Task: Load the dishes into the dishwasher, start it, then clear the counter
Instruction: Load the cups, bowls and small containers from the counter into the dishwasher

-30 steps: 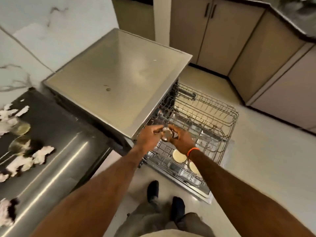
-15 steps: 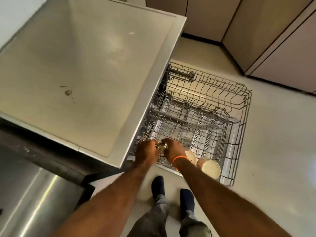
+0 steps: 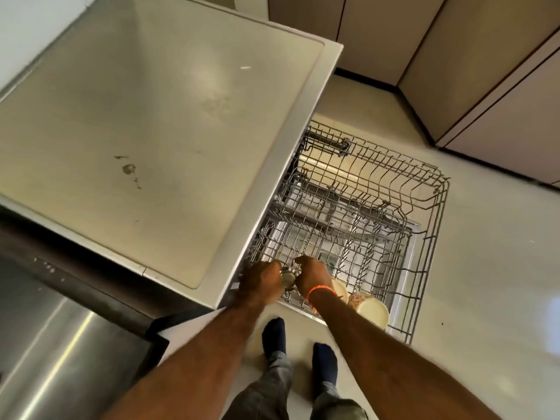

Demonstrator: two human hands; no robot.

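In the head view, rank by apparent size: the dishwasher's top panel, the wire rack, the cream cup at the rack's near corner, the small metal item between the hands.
1. top panel
2. wire rack
3. cream cup
4. metal item, largely covered by the left hand and right hand

— Looked like bare wire, that rack [image 3: 391, 189]? Dull grey metal?
— Yes. Held a small shiny metal cup [image 3: 288, 275] and glossy cream plates [image 3: 374, 310].
— And the dishwasher top [image 3: 157, 122]?
— Smooth, matt, stained. Brushed steel on the counter [image 3: 57, 353], streaked with glare.
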